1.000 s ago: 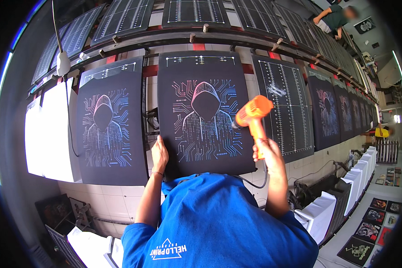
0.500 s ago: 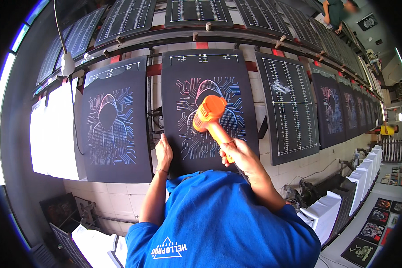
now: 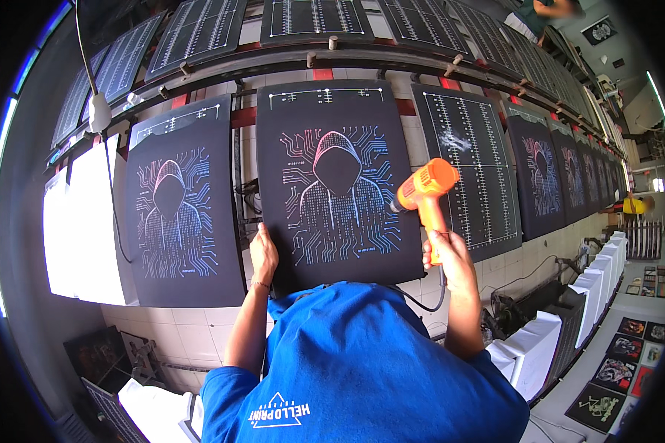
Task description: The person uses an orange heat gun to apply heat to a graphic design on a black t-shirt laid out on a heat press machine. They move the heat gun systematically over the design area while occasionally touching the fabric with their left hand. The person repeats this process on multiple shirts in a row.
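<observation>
My right hand (image 3: 452,260) is wrapped round the handle of an orange heat gun (image 3: 430,188). Its nozzle points left, at the right side of a black T-shirt (image 3: 338,269). The shirt is spread over a flat printing platen, with a pink-to-blue hooded figure (image 3: 336,177) and circuit lines printed on it. Along the left edge of that shirt lies my left hand (image 3: 264,252), fingers stretched out, holding nothing that shows. A dark cord (image 3: 428,306) hangs from the handle down toward my body.
On the left another printed black shirt (image 3: 170,288) lies beside white boards (image 3: 89,229). A bare, marked platen (image 3: 480,177) stands to the right, then more printed shirts (image 3: 541,173). A rail (image 3: 288,63) runs behind. A hanging cable carries a white plug block (image 3: 99,112). Another person (image 3: 536,18) is far right.
The heat gun has swung right, from over the print's middle to the shirt's right edge, in my right hand. My left hand stays at the left edge. The view has shifted slightly.
</observation>
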Demonstrator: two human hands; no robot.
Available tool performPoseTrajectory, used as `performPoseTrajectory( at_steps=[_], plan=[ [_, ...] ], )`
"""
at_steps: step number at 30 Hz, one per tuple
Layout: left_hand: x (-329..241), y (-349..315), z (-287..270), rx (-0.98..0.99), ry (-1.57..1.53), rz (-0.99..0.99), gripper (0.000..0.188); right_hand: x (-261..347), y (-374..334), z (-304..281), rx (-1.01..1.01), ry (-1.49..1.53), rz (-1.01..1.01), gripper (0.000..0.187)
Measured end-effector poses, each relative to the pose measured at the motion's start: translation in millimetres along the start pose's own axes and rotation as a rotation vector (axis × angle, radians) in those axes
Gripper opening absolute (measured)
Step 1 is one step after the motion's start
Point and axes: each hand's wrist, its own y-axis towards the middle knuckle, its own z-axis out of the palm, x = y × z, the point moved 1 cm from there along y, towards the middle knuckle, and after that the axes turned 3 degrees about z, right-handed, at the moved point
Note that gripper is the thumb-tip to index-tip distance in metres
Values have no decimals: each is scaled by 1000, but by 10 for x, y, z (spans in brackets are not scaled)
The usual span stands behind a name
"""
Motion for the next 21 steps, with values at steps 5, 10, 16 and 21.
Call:
performPoseTrajectory(
  at_steps=[5,10,16,21],
  plan=[
    [-65,9,-42,41,37,-42,71,-69,24,554,228,57,18,25],
    [-65,-13,-57,13,16,-44,73,-69,43,996,457,2,39,25],
    [-47,-31,-12,-18,-34,-19,75,-97,9,504,282,39,17,25],
    [-28,-13,-38,31,33,-35,71,6,-120,-1,26,33,16,21]
  ],
)
